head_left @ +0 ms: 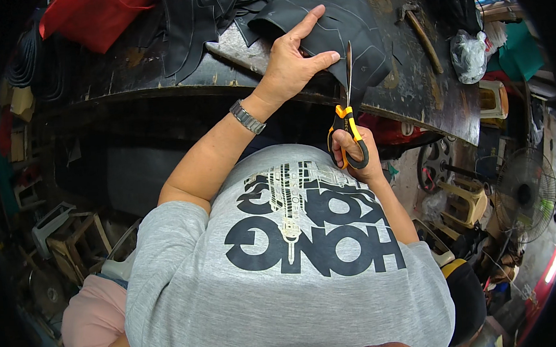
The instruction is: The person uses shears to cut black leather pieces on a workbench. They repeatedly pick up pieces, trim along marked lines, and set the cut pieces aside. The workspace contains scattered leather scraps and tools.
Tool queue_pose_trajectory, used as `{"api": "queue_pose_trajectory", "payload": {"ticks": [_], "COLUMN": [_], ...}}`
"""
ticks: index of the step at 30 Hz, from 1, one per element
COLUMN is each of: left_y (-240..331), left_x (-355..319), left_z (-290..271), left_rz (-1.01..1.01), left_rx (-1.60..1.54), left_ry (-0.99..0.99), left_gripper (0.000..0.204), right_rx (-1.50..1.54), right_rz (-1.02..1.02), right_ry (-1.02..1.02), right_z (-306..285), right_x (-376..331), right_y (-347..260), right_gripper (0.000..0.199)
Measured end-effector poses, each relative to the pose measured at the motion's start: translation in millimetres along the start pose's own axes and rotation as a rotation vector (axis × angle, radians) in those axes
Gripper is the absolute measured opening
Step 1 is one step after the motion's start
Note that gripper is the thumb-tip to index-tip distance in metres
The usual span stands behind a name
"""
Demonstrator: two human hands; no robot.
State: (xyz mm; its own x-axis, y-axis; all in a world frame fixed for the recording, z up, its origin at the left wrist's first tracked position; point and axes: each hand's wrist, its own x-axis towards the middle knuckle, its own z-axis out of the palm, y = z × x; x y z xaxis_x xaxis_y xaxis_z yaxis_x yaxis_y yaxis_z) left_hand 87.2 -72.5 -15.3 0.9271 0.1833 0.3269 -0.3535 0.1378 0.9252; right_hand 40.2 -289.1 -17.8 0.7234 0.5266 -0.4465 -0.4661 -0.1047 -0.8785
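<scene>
A black sheet (362,34) with pale marked lines lies at the table's near edge, its left side curled. My left hand (291,66) grips it from the left. Its thumb and forefinger stretch apart on top, while the other fingers are hidden. My right hand (368,159) holds a pair of scissors (350,116) with black and yellow-orange handles, fingers through the loops. The blades point away from me, against the sheet near my left thumb. How far the blades are apart is hard to make out.
The dark worn table (116,81) carries black cut pieces (189,33), a red bag (97,19), a hammer (423,40) and a clear plastic bag (470,56). A fan (526,189) and stools (465,201) stand right. Another person's pink sleeve (93,315) shows lower left.
</scene>
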Motion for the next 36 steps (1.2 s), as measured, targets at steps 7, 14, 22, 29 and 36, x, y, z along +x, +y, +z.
{"api": "queue_pose_trajectory", "payload": {"ticks": [7, 14, 22, 29, 36], "left_y": [3, 1, 4, 1, 0], "left_x": [-2, -6, -12, -12, -14], "left_z": [-4, 0, 1, 0, -1], "left_rz": [-0.020, 0.088, 0.007, 0.017, 0.013], "left_rx": [-0.004, 0.149, 0.116, 0.141, 0.136], "left_ry": [-0.031, -0.087, -0.084, -0.090, -0.089], "left_gripper": [0.073, 0.073, 0.076, 0.077, 0.076], "right_rx": [-0.150, -0.096, -0.035, -0.011, -0.065], "right_rz": [0.043, -0.002, 0.009, 0.024, 0.046], "right_ry": [0.030, 0.030, 0.025, 0.045, 0.007], "right_z": [-3, -2, 0, 4, 1], "right_x": [-5, 0, -1, -2, -3], "right_y": [-7, -11, -6, -3, -4], "right_gripper": [0.038, 0.042, 0.034, 0.029, 0.026]}}
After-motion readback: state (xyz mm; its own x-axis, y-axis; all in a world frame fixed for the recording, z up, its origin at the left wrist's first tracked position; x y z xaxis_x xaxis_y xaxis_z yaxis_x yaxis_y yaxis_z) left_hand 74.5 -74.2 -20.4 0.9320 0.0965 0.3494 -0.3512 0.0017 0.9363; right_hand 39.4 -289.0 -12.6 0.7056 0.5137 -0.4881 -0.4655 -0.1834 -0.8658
